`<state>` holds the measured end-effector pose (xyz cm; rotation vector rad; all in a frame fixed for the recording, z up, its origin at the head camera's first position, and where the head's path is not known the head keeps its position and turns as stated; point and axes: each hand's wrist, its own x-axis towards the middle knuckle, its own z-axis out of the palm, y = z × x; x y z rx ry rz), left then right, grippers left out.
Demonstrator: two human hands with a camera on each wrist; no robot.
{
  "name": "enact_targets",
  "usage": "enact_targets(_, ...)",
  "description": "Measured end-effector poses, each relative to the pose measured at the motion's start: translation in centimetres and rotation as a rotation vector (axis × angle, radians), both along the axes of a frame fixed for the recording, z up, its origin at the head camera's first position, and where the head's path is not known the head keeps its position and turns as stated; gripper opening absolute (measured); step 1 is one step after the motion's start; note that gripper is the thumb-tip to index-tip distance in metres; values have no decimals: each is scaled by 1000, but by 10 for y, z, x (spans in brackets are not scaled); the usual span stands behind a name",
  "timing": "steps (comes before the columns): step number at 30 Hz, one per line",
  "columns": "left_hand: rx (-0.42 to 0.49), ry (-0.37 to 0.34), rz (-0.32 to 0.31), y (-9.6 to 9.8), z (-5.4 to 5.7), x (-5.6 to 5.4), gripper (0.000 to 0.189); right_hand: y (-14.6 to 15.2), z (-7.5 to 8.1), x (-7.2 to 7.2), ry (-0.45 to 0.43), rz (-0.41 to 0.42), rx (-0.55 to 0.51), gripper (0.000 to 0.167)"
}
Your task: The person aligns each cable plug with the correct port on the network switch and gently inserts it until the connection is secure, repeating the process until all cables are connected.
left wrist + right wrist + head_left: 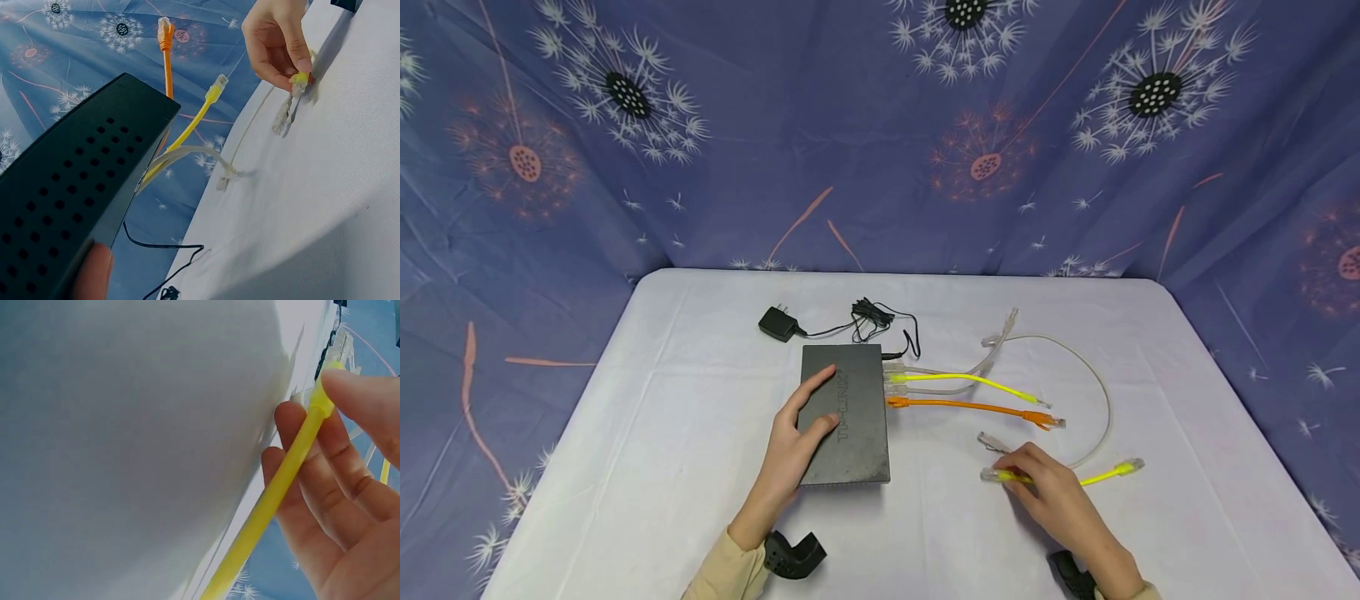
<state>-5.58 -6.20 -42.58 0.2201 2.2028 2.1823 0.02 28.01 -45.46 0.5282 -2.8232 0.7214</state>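
Between the thumb and fingertips of the right hand [1051, 492] is a short yellow cable [1103, 477]. That hand pinches it near one clear plug, and the other end pokes out past the hand's right side. The left hand [788, 450] has hold of a black box [857, 442]. Its thumb and pointing finger are spread on top, and one fingertip shows at the low edge; its other fingers are hidden.

From the box, on the side toward the right hand, stick out an orange cable [962, 405], a second yellow cable [970, 379] and some grey cables [936, 391]. A loose pale cable [1107, 400] makes a big curve beyond the right hand, with one plug just past its fingertips. Farther off, beyond the left hand, are a black power plug [778, 324] and its bundled cord [871, 313]. Under both hands is a white tabletop [662, 417], and past it hangs a blue flowery cloth [865, 125].
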Motion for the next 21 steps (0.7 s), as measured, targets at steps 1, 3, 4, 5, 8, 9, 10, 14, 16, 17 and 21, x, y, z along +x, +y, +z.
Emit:
enact_targets(1,-1,0,1,0,0,0,59,0,0,0,14,11,-11,37)
enact_targets(3,-1,-2,3,0,0,0,59,-1,2,-2,35,29,-33,39)
enact_targets(4,-1,-4,4,0,0,0,59,-1,3,-2,44,37,-41,40)
enact_targets(5,-1,-7,5,0,0,0,59,-2,5,-3,48,43,-50,41)
enact_targets(8,-2,-12,7,0,1,0,59,-3,9,-6,67,62,-73,42)
enact_targets(9,-4,-13,8,0,1,0,59,-3,10,-7,69,67,-79,43)
enact_targets(10,-4,-13,8,0,1,0,59,-4,11,-7,73,71,-84,43)
enact_targets(14,-5,-12,9,0,0,0,59,-6,15,-9,78,87,-106,44)
enact_targets(16,-5,-11,10,0,0,0,59,-7,17,-10,80,94,-116,45)
enact_targets(17,-4,-12,11,0,0,0,59,-7,18,-10,79,97,-121,46)
enact_targets(21,-6,-15,14,0,0,0,59,-9,21,-10,87,105,-136,45)
